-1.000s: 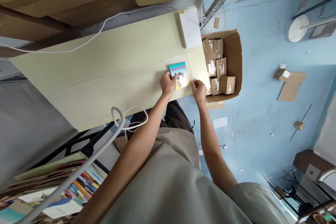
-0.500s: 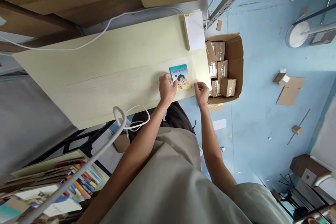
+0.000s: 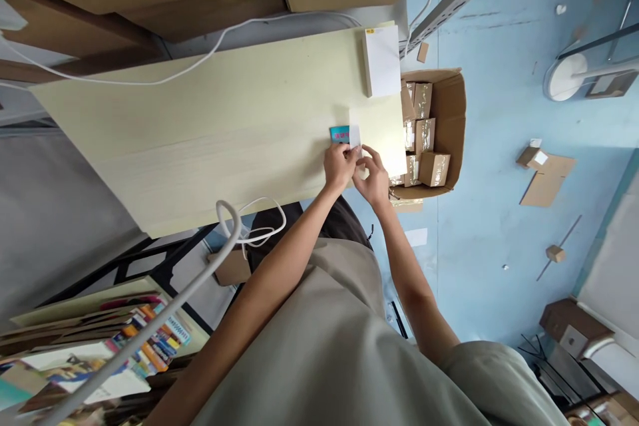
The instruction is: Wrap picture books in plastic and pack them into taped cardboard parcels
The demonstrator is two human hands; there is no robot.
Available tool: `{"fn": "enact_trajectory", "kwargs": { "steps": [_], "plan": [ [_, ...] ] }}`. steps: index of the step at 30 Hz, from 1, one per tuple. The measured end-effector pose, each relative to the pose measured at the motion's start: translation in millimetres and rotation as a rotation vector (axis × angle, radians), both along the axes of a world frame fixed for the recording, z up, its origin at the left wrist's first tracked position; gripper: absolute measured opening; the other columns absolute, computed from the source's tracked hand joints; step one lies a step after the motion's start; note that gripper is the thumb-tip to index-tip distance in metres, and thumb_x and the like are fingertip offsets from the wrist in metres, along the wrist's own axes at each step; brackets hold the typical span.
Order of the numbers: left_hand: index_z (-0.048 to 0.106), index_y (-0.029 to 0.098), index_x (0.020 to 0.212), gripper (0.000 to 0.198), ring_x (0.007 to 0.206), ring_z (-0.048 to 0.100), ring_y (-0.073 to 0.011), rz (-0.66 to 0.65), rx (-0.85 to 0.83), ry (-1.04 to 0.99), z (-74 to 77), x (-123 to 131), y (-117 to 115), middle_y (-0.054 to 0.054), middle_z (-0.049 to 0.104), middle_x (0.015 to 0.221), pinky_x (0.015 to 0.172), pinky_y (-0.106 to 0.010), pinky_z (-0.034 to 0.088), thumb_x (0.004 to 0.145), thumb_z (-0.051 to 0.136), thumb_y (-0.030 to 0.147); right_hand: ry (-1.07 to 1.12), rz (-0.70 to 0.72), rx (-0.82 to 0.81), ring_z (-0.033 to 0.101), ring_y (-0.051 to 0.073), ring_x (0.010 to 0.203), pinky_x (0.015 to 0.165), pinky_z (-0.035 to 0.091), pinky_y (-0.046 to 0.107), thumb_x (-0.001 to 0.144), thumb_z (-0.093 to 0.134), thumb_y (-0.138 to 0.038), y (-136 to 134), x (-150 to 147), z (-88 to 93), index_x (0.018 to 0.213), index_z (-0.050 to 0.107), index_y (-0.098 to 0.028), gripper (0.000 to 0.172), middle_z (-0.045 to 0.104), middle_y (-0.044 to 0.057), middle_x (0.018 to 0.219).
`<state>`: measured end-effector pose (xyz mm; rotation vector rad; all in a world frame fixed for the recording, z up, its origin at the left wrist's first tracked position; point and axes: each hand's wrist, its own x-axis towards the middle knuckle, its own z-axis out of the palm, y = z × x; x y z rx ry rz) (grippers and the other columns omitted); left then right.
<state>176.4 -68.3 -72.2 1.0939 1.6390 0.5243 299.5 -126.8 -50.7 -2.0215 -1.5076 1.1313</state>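
A small booklet (image 3: 339, 134) with a blue top and pink lettering lies on the pale table near its front right corner. My hands cover most of its lower part. Along its right side a thin whitish sheet (image 3: 354, 135) is raised and folded over the cover; it reaches beyond the booklet's top edge. My left hand (image 3: 339, 166) rests over the booklet with curled fingers, its fingertips at the fold. Close against it, my right hand (image 3: 373, 176) pinches the sheet's right side between thumb and fingers. The exact grip of the fingertips is partly hidden.
A white box or stack (image 3: 383, 61) stands at the table's (image 3: 200, 126) back right corner. Beyond the right edge, an open carton (image 3: 452, 126) holds several small taped boxes. A white cable (image 3: 150, 82) runs along the back. A curved grey-white tube (image 3: 174, 306) rises at front left.
My right hand has moved left to meet my left hand, bringing the sheet's right side up over the booklet. The cover, fully visible before, is now mostly hidden.
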Motion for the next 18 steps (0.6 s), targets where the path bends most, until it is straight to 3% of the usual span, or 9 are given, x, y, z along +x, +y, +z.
{"fn": "enact_trajectory", "kwargs": {
  "steps": [3,6,9,12,15,18],
  "plan": [
    [0.076,0.022,0.079,0.025,0.091,0.074,-0.0289,-0.024,-0.007,-0.022,-8.0,2.4,1.8,-0.012,0.079,0.095,0.097,-0.045,0.056,0.104,0.076,0.027,0.098,-0.178,-0.042,0.083,0.030,0.112,0.098,0.069,0.046,0.111,0.061,-0.064,10.0,8.7,-18.5,0.132,0.070,-0.024,0.046,0.081,0.017,0.136],
    [0.077,0.021,0.090,0.010,0.093,0.076,-0.0284,0.053,-0.023,0.004,-9.6,4.6,2.4,-0.011,0.080,0.096,0.097,-0.044,0.058,0.098,0.083,0.020,0.097,-0.179,-0.064,0.084,0.030,0.100,0.095,0.067,0.045,0.109,0.062,-0.068,18.5,13.7,-28.4,0.115,0.074,-0.021,0.048,0.087,0.015,0.110],
    [0.076,0.023,0.107,0.016,0.094,0.077,-0.0250,0.106,0.021,0.010,-3.2,6.7,0.2,-0.008,0.082,0.103,0.095,-0.040,0.061,0.095,0.085,0.015,0.020,-0.167,-0.021,0.082,0.030,0.097,0.090,0.065,0.042,0.111,0.060,-0.062,19.2,11.1,-23.4,0.110,0.076,-0.020,0.045,0.087,0.015,0.107],
    [0.076,0.024,0.115,0.014,0.098,0.079,-0.0226,0.042,0.141,-0.014,9.1,7.2,-4.4,-0.009,0.082,0.119,0.098,-0.039,0.063,0.103,0.077,0.017,-0.127,-0.115,0.039,0.080,0.028,0.094,0.085,0.062,0.037,0.115,0.054,-0.049,12.0,0.7,-9.6,0.113,0.077,-0.019,0.037,0.085,0.014,0.107],
    [0.077,0.023,0.121,0.018,0.099,0.080,-0.0239,0.056,0.183,0.016,19.4,0.0,-9.7,-0.011,0.081,0.121,0.097,-0.039,0.065,0.104,0.080,0.028,-0.297,0.025,0.080,0.077,0.025,0.091,0.080,0.059,0.034,0.117,0.047,-0.032,1.5,-15.7,6.6,0.117,0.079,-0.019,0.034,0.082,0.014,0.110],
    [0.077,0.023,0.119,0.015,0.099,0.081,-0.0234,0.115,0.170,0.002,19.6,-20.2,-16.2,-0.010,0.083,0.118,0.094,-0.037,0.067,0.105,0.077,0.029,-0.355,0.174,0.102,0.078,0.024,0.097,0.078,0.059,0.033,0.118,0.047,-0.027,-7.3,-32.7,22.4,0.135,0.078,-0.020,0.037,0.080,0.015,0.120]
  ]
}}
